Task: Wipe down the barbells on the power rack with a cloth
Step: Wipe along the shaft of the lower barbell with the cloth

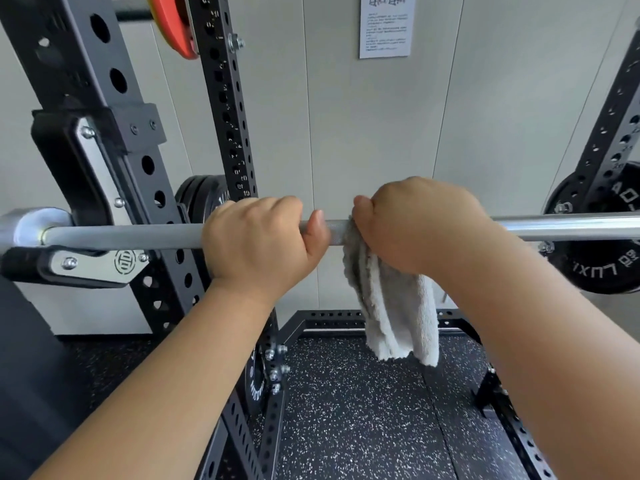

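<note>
A long silver steel barbell [121, 235] runs straight across, resting at its left end on a black-and-steel hook [93, 263] bolted to the black perforated upright of the power rack [149, 168]. Left of the left hand [256, 240] the knurled shaft lies bare as far as that hook and the thick sleeve beyond it; right of the right hand [415, 223] the smoother shaft runs bare to the picture's edge, passing in front of a black weight plate [595, 261] beside the far upright. Between the two hands only a short piece of shaft shows (the left thumb nearly reaches the cloth).

The left hand is curled over the bar from above, fingers wrapped round it, thumb underneath. The right hand is closed in a fist over the bar with a pale grey fluffy cloth [394, 313] bunched beneath the palm, clamped against the shaft; the rest of the cloth hangs loose below the bar, above the black speckled rubber floor [346, 410]. Behind the hands stands a plain pale wall panel [363, 133].
</note>
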### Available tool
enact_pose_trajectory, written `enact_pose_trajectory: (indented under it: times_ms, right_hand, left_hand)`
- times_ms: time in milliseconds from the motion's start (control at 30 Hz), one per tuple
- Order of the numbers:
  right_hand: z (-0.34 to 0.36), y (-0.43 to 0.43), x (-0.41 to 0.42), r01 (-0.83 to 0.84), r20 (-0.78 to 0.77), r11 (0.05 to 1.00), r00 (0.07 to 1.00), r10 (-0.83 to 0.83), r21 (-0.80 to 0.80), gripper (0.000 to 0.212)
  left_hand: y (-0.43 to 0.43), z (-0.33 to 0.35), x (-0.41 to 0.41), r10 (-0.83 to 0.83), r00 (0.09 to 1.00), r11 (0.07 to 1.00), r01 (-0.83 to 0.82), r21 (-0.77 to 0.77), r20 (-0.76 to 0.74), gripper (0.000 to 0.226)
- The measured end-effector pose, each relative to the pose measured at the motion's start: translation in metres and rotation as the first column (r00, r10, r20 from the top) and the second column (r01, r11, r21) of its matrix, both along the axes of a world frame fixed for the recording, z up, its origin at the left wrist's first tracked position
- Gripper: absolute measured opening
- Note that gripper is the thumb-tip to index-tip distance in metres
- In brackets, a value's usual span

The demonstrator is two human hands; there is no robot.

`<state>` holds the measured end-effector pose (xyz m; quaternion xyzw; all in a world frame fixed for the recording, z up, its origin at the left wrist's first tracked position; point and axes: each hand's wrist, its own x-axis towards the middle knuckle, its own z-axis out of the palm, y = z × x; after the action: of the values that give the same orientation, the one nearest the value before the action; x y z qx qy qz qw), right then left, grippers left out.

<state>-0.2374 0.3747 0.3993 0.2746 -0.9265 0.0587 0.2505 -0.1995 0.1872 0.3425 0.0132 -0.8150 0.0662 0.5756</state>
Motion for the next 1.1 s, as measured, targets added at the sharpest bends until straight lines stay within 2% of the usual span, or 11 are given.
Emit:
enact_pose_trajectory:
  times_ms: [100, 233, 367, 433, 500, 567, 633, 700, 767, 933, 1100]
  right_hand:
    - [-0.008, -0.009, 0.007, -0.057, -0.114, 0.994, 0.991, 0.067, 0.09, 0.047]
    - [-0.025, 0.011, 0.008, 0.001, -0.28, 0.997, 0.96, 0.02, 0.076, 0.051]
    - [-0.01, 0.022, 0.004, 0.05, -0.105, 0.997, 0.994, -0.044, 0.053, 0.057]
    - [-0.001, 0.01, -0.004, -0.004, 0.013, 0.999, 1.0, 0.004, -0.044, 0.037]
    - [0.003, -0.002, -0.003, -0.011, 0.107, 1.0, 0.994, 0.011, -0.005, 0.022]
    - [-0.004, 0.002, -0.005, -0.031, -0.008, 0.998, 0.999, 0.031, 0.054, 0.042]
    - [-0.02, 0.014, -0.002, -0.024, -0.241, 0.999, 0.97, 0.032, 0.035, 0.054]
    - [-0.029, 0.022, 0.004, -0.008, -0.358, 0.999, 0.934, 0.021, 0.04, 0.054]
    - [-0.023, 0.022, 0.004, 0.048, -0.258, 0.997, 0.966, -0.032, 0.056, 0.056]
    - [0.0, -0.002, -0.008, -0.04, 0.035, 0.999, 0.999, 0.04, 0.004, 0.028]
    - [-0.024, 0.015, 0.001, -0.036, -0.303, 0.995, 0.951, 0.061, 0.088, 0.055]
  left_hand:
    - [0.004, 0.002, 0.007, 0.012, 0.998, 1.0, -0.014, 0.025, 0.061, 0.042]
    - [0.004, 0.008, 0.017, -0.005, 0.976, 0.999, -0.006, 0.05, 0.219, 0.047]
    - [0.012, 0.023, 0.025, 0.051, 0.914, 0.995, -0.082, 0.061, 0.402, 0.059]
    - [0.013, 0.041, 0.019, 0.0, 0.817, 0.982, -0.108, 0.153, 0.577, 0.068]
    - [0.014, 0.06, 0.01, -0.104, 0.619, 0.945, -0.184, 0.272, 0.778, 0.071]
    - [0.018, 0.069, 0.003, -0.183, 0.482, 0.92, -0.223, 0.322, 0.857, 0.071]
    - [0.019, 0.065, 0.0, -0.126, 0.528, 0.939, -0.21, 0.273, 0.84, 0.067]
    - [0.021, 0.054, 0.006, -0.022, 0.697, 0.964, -0.177, 0.201, 0.717, 0.058]
    - [0.021, 0.046, 0.011, -0.01, 0.8, 0.974, -0.128, 0.187, 0.6, 0.055]
    - [0.021, 0.037, 0.012, 0.001, 0.87, 0.986, -0.082, 0.144, 0.493, 0.058]
    - [0.016, 0.018, 0.01, 0.042, 0.959, 0.997, -0.058, 0.047, 0.282, 0.052]
